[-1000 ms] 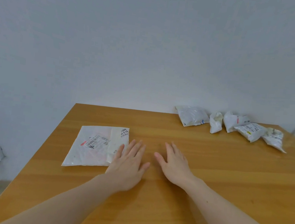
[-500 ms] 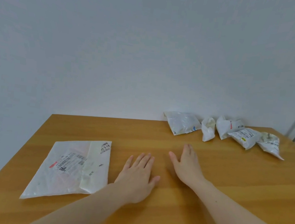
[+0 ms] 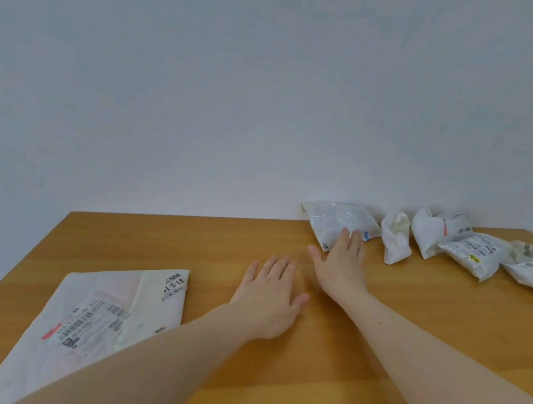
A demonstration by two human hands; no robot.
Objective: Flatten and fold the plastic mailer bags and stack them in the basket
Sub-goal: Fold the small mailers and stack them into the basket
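Now the right hand [image 3: 342,267], fingers straight, touches the crumpled mailer [image 3: 335,223]; nearer, the left hand [image 3: 269,297] lies flat, holding nothing.

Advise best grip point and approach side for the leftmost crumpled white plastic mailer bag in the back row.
Take the leftmost crumpled white plastic mailer bag by its near lower edge, coming from the front. It lies puffed near the wall, leaving little room behind, and that edge points toward the person. The right hand is already there, fingers straight, fingertips at that edge; probably pinch it and drag the bag forward.
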